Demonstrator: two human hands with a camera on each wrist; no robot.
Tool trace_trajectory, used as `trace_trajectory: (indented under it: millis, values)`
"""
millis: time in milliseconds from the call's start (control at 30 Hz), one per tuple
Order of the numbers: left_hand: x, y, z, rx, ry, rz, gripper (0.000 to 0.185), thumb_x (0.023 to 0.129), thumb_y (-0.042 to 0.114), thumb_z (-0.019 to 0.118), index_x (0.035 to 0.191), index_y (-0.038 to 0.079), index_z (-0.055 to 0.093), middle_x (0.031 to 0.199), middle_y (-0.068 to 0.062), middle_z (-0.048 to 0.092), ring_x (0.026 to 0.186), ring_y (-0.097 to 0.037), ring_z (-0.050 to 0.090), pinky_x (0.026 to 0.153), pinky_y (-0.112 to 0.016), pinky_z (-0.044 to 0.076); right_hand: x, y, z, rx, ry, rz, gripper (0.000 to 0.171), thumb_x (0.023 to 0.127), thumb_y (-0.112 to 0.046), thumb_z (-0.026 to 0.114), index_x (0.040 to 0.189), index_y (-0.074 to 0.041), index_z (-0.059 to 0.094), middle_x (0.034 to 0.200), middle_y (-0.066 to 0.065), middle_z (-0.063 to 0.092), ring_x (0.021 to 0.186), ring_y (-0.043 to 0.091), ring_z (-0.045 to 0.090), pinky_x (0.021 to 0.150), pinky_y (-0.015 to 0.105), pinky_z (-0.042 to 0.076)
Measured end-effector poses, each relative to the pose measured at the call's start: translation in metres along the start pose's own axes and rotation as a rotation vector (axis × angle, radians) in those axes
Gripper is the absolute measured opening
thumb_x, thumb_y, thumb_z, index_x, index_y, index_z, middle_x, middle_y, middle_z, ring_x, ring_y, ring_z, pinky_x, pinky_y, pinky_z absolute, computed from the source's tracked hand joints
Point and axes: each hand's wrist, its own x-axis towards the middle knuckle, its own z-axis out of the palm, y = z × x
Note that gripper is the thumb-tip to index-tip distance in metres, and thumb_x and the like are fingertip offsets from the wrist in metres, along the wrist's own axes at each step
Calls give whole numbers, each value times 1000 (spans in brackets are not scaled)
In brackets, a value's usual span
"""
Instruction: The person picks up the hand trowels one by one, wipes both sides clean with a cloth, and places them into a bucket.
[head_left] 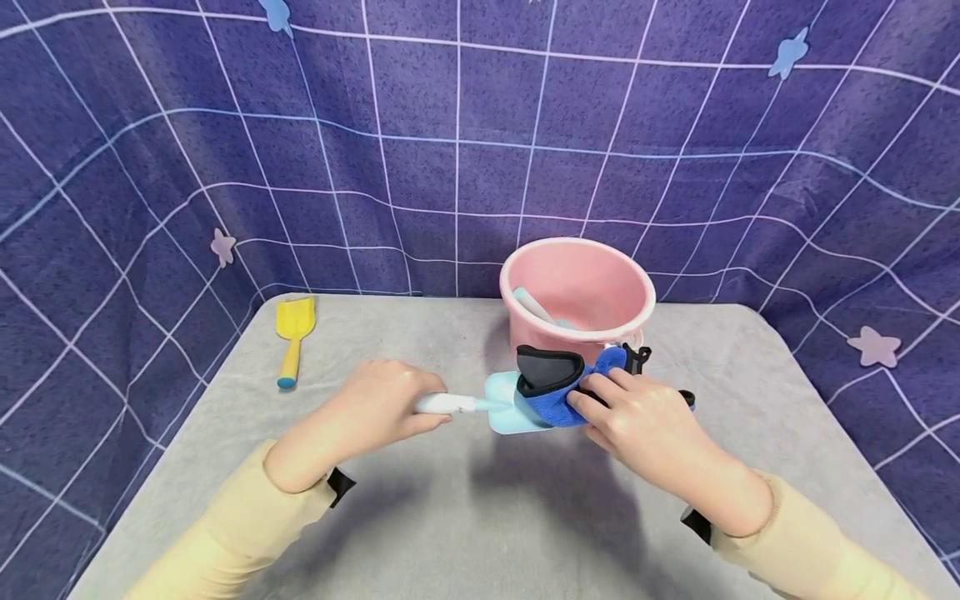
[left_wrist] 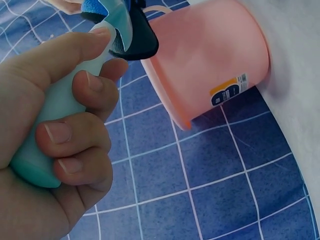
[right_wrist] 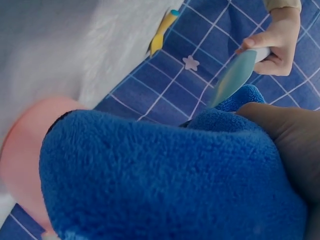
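My left hand grips the white handle of a toy shovel, fingers curled round it in the left wrist view. The shovel's light blue blade points right, above the table. In my right hand is a blue fleecy cloth with black edging and a dark grey inner side, bunched under the fingers. The cloth overlaps the far part of the blade in the head view. A small black clip shows at the cloth's upper right. The shovel's handle is mostly hidden by my left hand.
A pink bucket stands at the back of the table just beyond the cloth, with a light blue and white tool inside. A yellow toy shovel with a blue handle end lies at the back left. Purple gridded fabric hangs around the grey tabletop.
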Motion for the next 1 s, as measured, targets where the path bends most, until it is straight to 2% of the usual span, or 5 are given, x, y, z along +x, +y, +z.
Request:
trace_trajectory:
  millis: [333,433,567,700,1000]
  values:
    - [-3,-3,-2,11,15,-8,15,76,28,75,69,25,62,55,18,45,49,-1,39,44,-22,32,-7,3,-1,-4,8,6,27,75,-17,61,98,-6,69,90,5,65,74,23,59,59,34,50]
    - [-6,-4,-4,16,14,-15,14,77,28,74,69,24,62,55,18,45,49,-1,40,44,-22,32,-7,3,-1,3,47,9,29,75,-17,62,99,-5,69,91,6,66,74,24,59,59,35,50]
    - [-9,-5,-7,26,8,-30,15,78,28,74,70,25,62,56,18,45,50,-1,41,44,-23,32,-8,3,0,3,91,19,27,84,-18,52,98,-2,69,89,8,65,72,25,59,58,36,50]
    - [-12,-6,-10,22,7,-45,14,78,28,74,70,26,62,56,19,45,50,-1,40,44,-23,32,-11,2,0,-9,93,45,37,95,-23,37,95,-3,69,86,7,64,70,23,58,59,34,50]
    - [-17,-5,-13,10,7,-65,11,78,27,73,72,26,64,58,19,47,49,-1,38,43,-22,30,-16,1,3,-14,150,97,36,93,-22,38,91,-3,69,82,7,64,65,21,58,55,33,49]
